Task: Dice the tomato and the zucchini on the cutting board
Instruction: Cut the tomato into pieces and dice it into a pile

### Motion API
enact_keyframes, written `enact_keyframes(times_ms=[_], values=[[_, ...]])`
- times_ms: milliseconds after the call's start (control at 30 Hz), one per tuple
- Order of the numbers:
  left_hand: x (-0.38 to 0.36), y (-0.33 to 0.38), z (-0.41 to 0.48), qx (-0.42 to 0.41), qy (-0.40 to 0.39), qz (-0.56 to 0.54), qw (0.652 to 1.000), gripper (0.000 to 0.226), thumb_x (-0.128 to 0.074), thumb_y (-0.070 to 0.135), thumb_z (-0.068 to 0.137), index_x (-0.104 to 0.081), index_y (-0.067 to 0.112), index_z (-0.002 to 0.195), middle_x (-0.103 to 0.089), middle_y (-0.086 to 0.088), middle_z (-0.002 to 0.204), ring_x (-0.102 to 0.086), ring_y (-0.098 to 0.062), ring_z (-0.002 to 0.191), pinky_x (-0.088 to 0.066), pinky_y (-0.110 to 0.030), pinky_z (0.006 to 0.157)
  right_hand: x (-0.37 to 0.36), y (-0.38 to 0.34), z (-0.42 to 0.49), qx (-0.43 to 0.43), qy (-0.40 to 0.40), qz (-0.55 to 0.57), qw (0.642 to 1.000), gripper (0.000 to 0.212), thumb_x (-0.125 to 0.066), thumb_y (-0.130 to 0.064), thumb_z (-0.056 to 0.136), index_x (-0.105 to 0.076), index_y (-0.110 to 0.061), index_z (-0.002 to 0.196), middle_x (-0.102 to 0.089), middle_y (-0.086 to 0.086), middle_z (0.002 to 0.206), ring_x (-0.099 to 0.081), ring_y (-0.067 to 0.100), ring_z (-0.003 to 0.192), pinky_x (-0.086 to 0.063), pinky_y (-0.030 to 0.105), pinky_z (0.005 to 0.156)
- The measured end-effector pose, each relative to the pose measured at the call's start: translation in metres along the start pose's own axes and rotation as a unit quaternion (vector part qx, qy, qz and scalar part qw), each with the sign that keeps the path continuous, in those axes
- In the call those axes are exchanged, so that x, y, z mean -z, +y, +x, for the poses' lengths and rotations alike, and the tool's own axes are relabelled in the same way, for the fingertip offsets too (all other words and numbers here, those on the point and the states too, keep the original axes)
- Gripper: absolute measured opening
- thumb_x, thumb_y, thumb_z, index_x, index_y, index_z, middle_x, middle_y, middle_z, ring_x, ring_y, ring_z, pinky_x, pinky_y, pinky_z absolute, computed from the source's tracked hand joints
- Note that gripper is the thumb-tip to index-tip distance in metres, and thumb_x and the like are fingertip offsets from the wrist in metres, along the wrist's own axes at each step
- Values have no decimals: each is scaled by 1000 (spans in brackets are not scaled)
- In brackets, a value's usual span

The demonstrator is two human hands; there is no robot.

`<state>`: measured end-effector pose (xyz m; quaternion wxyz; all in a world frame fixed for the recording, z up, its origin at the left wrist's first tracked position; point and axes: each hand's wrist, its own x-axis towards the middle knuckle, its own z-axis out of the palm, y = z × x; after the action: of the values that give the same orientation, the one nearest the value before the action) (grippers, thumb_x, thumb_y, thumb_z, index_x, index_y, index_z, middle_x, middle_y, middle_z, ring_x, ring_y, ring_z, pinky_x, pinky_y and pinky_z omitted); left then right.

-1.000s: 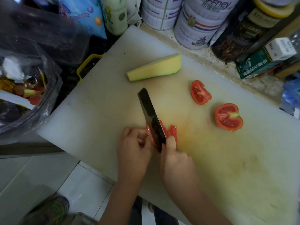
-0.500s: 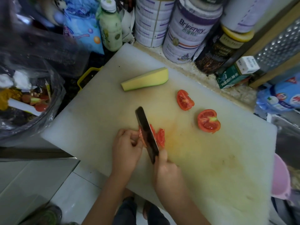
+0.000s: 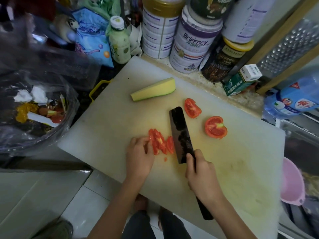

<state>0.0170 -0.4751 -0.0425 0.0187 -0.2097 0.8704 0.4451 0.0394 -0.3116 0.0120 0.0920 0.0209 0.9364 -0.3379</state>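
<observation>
Currently, the white cutting board [image 3: 224, 169] carries all the produce. The right hand [image 3: 202, 176] is wrapped round the handle of the dark cleaver [image 3: 181, 135]. The zucchini piece [image 3: 153, 90] lies uncut at the far left. The left hand [image 3: 139, 156], fingers curled, braces the tomato slices [image 3: 160, 144] just left of the blade. The tomato half [image 3: 215, 127] and the smaller tomato wedge [image 3: 192, 108] lie uncut to the right. Assessment: early stage. One tomato portion is sliced but not cross-cut, and the remaining tomato and all the zucchini are outstanding.
</observation>
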Motion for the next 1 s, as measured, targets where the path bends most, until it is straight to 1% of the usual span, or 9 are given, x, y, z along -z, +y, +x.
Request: enact_keyframes(times_ms=[67, 167, 300, 400, 600, 667, 733, 833, 1000], values=[[-1, 9, -5, 9, -17, 26, 999, 31, -54, 29, 98, -63, 12, 122, -50, -3, 116, -57, -16, 97, -42, -25, 84, 0, 14, -1, 5, 3, -23, 1000, 9, -44, -22, 99, -44, -18, 91, -53, 4, 54, -49, 22, 40, -43, 41, 40], [-6, 17, -9, 17, -32, 82, 996, 47, -51, 48, 96, -54, 19, 132, -43, 2, 123, -51, -11, 99, -41, -23, 80, -1, 28, -6, 13, 6, -52, 999, 11, -47, -20, 98, -42, -21, 88, -46, -4, 50, -43, 12, 36, -28, 21, 33], [-15, 24, -11, 26, -40, 113, 992, 68, -49, 62, 90, -37, 24, 146, -39, 0, 130, -49, -16, 114, -49, -33, 90, -4, 36, -5, -4, -24, -25, 999, 11, -45, -22, 98, -47, -14, 90, -45, -3, 51, -41, 10, 37, -25, 19, 34], [-23, 32, -14, 32, -29, 159, 986, 82, -51, 67, 87, -23, 25, 152, -35, -3, 137, -41, -19, 122, -46, -34, 91, -4, 44, 1, 12, -53, -9, 998, 10, -44, -23, 99, -45, -16, 91, -47, 0, 53, -41, 12, 38, -24, 20, 34], [-43, 48, -15, 85, 45, 202, 975, 115, -68, 69, 73, -12, 10, 154, -28, -10, 145, -31, -25, 131, -41, -37, 102, 20, 60, 22, 48, -93, 16, 994, 13, -44, -21, 99, -41, -19, 86, -45, -7, 54, -41, 12, 39, -28, 20, 36], [-44, 50, -11, 95, 34, 252, 963, 109, -66, 69, 74, -17, 10, 152, -28, -10, 143, -30, -26, 131, -40, -36, 103, 26, 65, 27, 50, -101, 22, 993, 14, -45, -21, 99, -41, -21, 85, -48, -7, 55, -45, 14, 40, -29, 21, 36], [-46, 56, -6, 97, 23, 279, 955, 92, -62, 65, 80, -28, 12, 146, -29, -7, 139, -30, -23, 128, -40, -34, 102, 33, 71, 34, 56, -114, 24, 992, 15, -44, -22, 99, -43, -19, 85, -49, -6, 55, -47, 15, 42, -28, 22, 38], [-49, 62, 1, 104, 20, 272, 956, 69, -58, 56, 88, -37, 12, 137, -33, -3, 134, -33, -22, 125, -42, -36, 99, 42, 75, 44, 53, -145, 21, 988, 15, -41, -27, 100, -44, -17, 88, -49, -5, 58, -47, 15, 44, -31, 23, 39], [-48, 61, 5, 92, -2, 264, 960, 55, -60, 47, 89, -42, 16, 130, -36, -1, 129, -34, -22, 120, -44, -41, 96, 53, 76, 52, 72, -189, -19, 979, 20, -33, -31, 102, -47, -17, 103, -44, -8, 61, -40, 8, 47, -36, 23, 45]])
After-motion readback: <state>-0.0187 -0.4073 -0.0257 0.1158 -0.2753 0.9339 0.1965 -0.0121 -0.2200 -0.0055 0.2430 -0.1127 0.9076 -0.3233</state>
